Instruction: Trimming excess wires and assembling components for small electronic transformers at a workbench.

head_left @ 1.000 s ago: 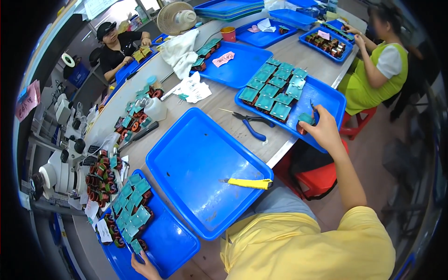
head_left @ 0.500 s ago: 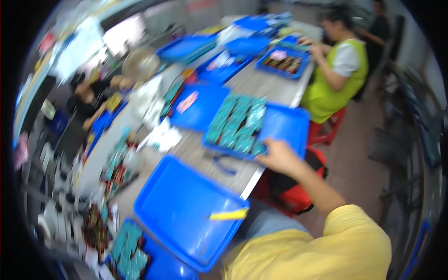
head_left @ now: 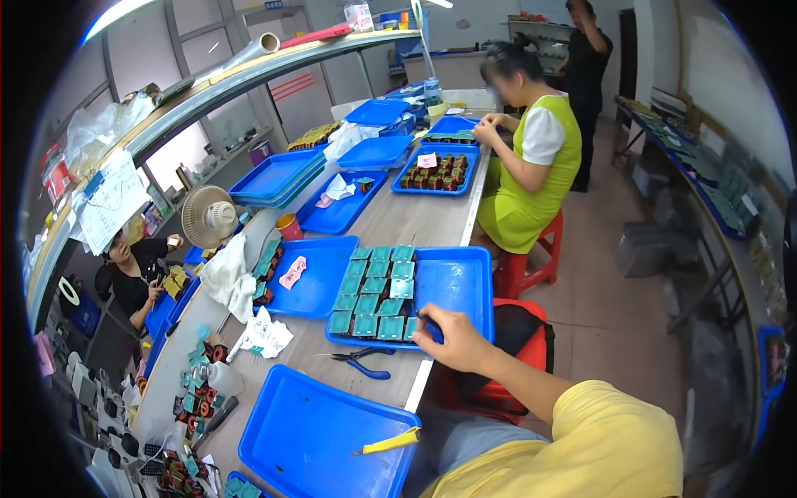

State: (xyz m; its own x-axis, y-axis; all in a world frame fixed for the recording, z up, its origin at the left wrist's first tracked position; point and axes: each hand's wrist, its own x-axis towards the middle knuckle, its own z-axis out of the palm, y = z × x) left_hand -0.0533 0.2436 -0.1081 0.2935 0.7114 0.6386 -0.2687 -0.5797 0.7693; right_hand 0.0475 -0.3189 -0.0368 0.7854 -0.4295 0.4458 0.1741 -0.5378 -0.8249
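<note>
My right hand (head_left: 455, 339) reaches over the near edge of a blue tray (head_left: 455, 274). Its fingers are bent, with thumb and fingertips closed about the end piece (head_left: 411, 329) of the nearest row, a small component with a green board on top. Several more such green-topped components (head_left: 371, 285) stand in close rows on the tray's left side; bare blue bottom shows to their right. My left hand is out of sight. Nearer to me lies a second blue tray (head_left: 320, 432) with a yellow-handled cutter (head_left: 390, 441) across its right edge.
Blue-handled pliers (head_left: 363, 362) lie between the trays. Farther left are another blue tray (head_left: 328, 259), a white cloth (head_left: 231, 280) and loose components (head_left: 198, 398). A person in a yellow-green apron (head_left: 544, 158) sits along the table; a red stool with a black bag (head_left: 508, 336) stands beside it.
The view has tilted up and steadied, so the shelf and far room now show. My right hand stays at the same corner of the component rows.
</note>
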